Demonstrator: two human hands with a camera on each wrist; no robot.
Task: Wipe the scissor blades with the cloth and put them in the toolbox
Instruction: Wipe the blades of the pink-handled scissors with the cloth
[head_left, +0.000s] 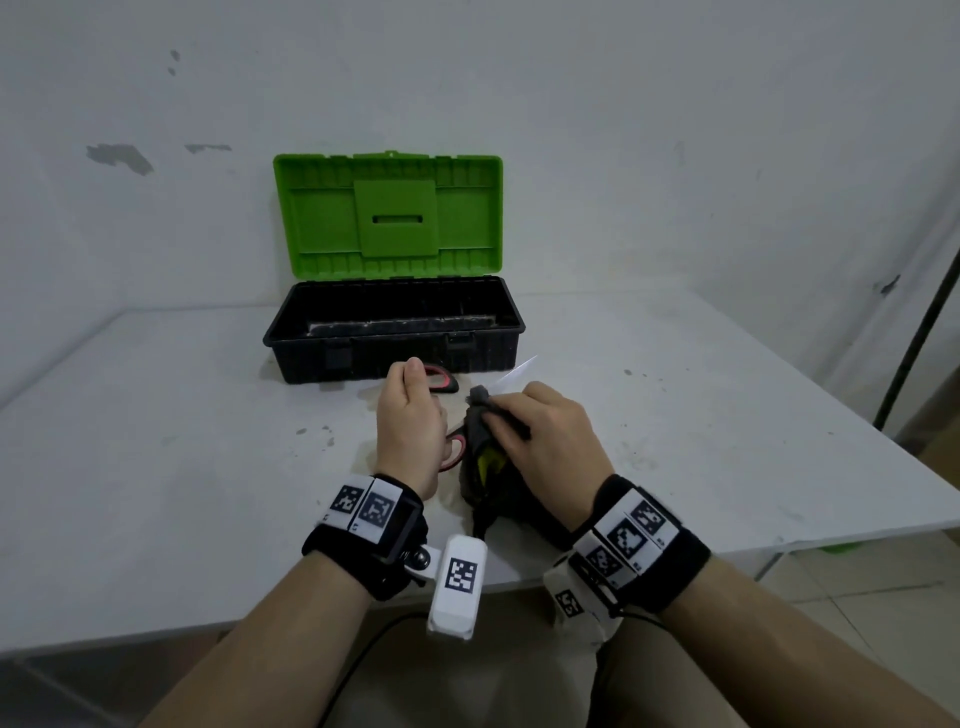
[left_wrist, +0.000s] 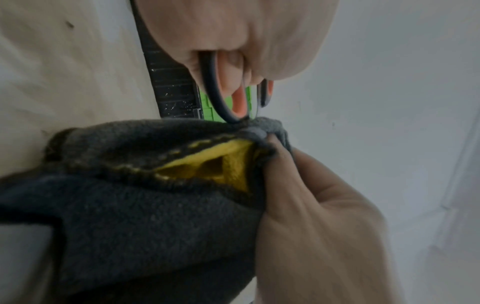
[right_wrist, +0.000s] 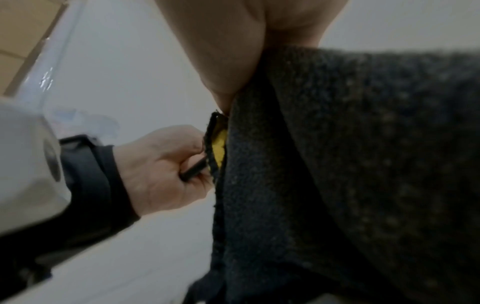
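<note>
Beyond the fingertips stands the toolbox (head_left: 395, 332), lid up, on the table (head_left: 727, 441). Nearer, the right hand (head_left: 545, 436) pinches the cloth (head_left: 485, 457) around the blades; the left hand (head_left: 410, 421) curls round the scissors (head_left: 441, 378) by their handles. To wipe well, I'd draw the cloth outward past the bare tip, fingers behind the edge.

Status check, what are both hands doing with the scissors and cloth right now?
Left hand grips scissors by the handles. Right hand pinches grey cloth around a blade, tip protruding. Toolbox open behind; nothing blocking it.
</note>
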